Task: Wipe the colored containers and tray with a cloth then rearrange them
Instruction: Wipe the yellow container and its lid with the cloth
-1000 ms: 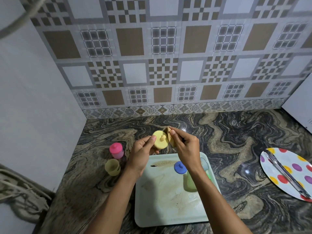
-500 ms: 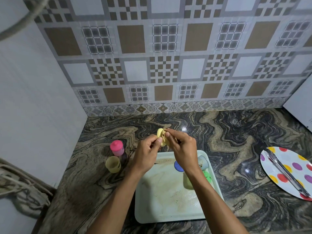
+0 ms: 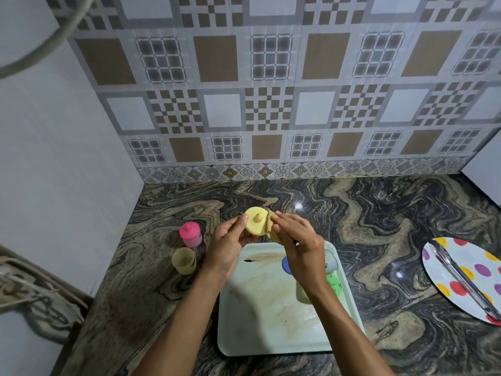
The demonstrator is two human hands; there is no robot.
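Yellow knobbed lid [image 3: 256, 222] was pinched in the fingers of my left hand [image 3: 229, 241] above the pale tray's [image 3: 273, 332] far edge; my right hand [image 3: 298, 240] pressed a yellowish cloth [image 3: 272, 233] against its rim. The pink-lidded container [image 3: 190, 234] and open yellow container [image 3: 184, 260] stood on the marbled worktop [image 3: 379, 226], left of the tray.

We get one view only, head-worn, wide-angle, looking forward and steeply down at the table [image 3: 379, 240] from close above. Tiled wall [image 3: 271, 104] fills 12 o'clock, plain side wall [image 3: 54, 172] at 9, both forearms enter from 6.
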